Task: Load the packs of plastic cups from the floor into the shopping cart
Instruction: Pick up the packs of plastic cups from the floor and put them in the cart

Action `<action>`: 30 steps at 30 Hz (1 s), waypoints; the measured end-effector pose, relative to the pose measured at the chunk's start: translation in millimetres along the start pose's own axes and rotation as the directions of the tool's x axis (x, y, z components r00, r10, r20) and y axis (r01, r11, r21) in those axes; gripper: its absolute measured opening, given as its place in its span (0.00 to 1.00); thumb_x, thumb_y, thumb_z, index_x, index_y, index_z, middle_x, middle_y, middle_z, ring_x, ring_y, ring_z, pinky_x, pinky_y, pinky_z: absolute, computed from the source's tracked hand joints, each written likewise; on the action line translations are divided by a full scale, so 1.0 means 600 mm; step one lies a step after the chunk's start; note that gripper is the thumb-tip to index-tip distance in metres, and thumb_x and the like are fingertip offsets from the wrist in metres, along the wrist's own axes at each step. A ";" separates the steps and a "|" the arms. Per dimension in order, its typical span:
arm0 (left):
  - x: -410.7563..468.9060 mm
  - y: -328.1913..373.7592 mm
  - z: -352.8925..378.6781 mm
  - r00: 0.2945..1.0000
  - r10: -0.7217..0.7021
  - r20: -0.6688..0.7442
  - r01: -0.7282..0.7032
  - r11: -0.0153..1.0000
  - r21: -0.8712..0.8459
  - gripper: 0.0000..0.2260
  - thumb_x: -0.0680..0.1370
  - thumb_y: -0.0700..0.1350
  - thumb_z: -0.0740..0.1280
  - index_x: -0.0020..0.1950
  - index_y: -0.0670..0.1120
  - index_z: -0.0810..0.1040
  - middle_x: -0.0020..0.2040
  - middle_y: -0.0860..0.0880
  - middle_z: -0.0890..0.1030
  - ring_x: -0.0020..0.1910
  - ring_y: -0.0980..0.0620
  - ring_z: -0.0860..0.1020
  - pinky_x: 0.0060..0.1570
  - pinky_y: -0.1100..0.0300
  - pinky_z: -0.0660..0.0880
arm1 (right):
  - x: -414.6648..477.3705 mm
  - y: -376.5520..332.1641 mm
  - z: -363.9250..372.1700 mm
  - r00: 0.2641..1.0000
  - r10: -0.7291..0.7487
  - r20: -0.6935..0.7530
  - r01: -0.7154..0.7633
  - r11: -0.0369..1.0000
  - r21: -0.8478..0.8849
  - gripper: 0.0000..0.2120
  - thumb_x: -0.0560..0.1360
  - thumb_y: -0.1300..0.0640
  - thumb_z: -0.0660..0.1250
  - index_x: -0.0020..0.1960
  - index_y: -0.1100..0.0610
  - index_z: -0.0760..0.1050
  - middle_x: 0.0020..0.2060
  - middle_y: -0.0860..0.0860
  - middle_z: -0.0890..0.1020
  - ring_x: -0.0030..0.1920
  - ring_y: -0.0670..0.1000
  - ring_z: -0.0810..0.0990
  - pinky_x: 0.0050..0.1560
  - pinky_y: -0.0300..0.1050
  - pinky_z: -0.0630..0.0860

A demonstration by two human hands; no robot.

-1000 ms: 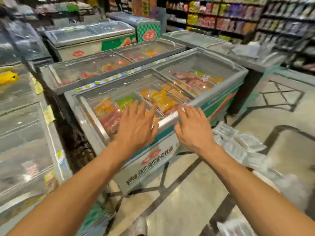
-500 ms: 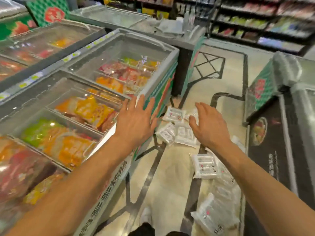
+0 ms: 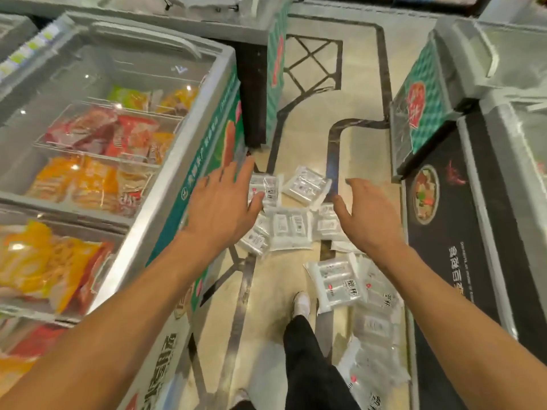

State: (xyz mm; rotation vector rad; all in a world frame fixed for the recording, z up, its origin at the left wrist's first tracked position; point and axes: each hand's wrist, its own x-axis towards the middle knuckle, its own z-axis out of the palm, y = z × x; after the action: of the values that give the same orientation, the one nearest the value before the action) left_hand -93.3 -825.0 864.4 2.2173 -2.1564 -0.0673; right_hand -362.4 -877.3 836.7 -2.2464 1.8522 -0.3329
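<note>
Between the freezers, both hands reached for floor packs.
Left hand [image 3: 220,207] and right hand [image 3: 365,216] were spread, empty; advisable to crouch and grasp one pack of cups [image 3: 291,227] squarely.

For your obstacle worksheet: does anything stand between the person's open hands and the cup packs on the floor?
Nothing visible does. The left hand and right hand hang open above the cup packs, with only clear air and bare floor between the freezers.
</note>
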 end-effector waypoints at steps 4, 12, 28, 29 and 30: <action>0.173 0.000 0.129 0.992 -0.102 0.079 0.109 0.990 -0.090 0.26 0.86 0.60 0.56 0.76 0.44 0.70 0.63 0.40 0.80 0.60 0.37 0.78 0.58 0.42 0.77 | 0.164 0.085 0.118 0.997 0.037 0.069 -0.042 0.997 0.070 0.25 0.85 0.44 0.62 0.75 0.60 0.72 0.67 0.60 0.79 0.67 0.61 0.76 0.62 0.55 0.73; 0.465 -0.013 0.569 0.970 -0.132 0.202 0.172 0.965 -0.196 0.28 0.87 0.60 0.58 0.81 0.43 0.66 0.72 0.38 0.76 0.70 0.34 0.75 0.62 0.37 0.75 | 0.408 0.269 0.530 0.986 0.075 0.149 -0.088 0.993 0.079 0.25 0.86 0.44 0.62 0.74 0.60 0.72 0.65 0.58 0.80 0.65 0.60 0.77 0.62 0.50 0.70; 0.578 -0.034 1.444 0.742 -0.351 0.571 0.581 0.762 -0.286 0.48 0.76 0.78 0.59 0.83 0.45 0.62 0.78 0.42 0.72 0.74 0.37 0.73 0.68 0.37 0.73 | 0.520 0.576 1.344 0.826 0.347 0.445 -0.496 0.821 0.282 0.35 0.83 0.35 0.63 0.77 0.62 0.69 0.70 0.60 0.78 0.70 0.60 0.76 0.70 0.53 0.73; 0.585 -0.030 1.471 0.729 -0.365 0.579 0.608 0.735 -0.302 0.50 0.73 0.80 0.60 0.83 0.45 0.61 0.79 0.42 0.71 0.74 0.36 0.73 0.68 0.38 0.73 | 0.525 0.583 1.377 0.809 0.373 0.455 -0.530 0.797 0.289 0.41 0.80 0.30 0.62 0.77 0.62 0.68 0.70 0.60 0.77 0.70 0.60 0.77 0.71 0.58 0.74; 0.591 -0.027 1.495 0.722 -0.377 0.581 0.623 0.720 -0.307 0.52 0.72 0.79 0.63 0.84 0.44 0.59 0.79 0.41 0.70 0.74 0.36 0.73 0.67 0.38 0.73 | 0.530 0.592 1.410 0.798 0.387 0.462 -0.550 0.782 0.294 0.45 0.78 0.26 0.61 0.77 0.62 0.68 0.70 0.61 0.77 0.69 0.61 0.77 0.70 0.61 0.75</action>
State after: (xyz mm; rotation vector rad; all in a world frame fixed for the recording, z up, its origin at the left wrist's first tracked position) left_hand -125.2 -1182.8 -31.1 2.5536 -1.3111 -1.1669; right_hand -378.2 -1240.8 -63.5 -1.3726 1.8395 -0.1624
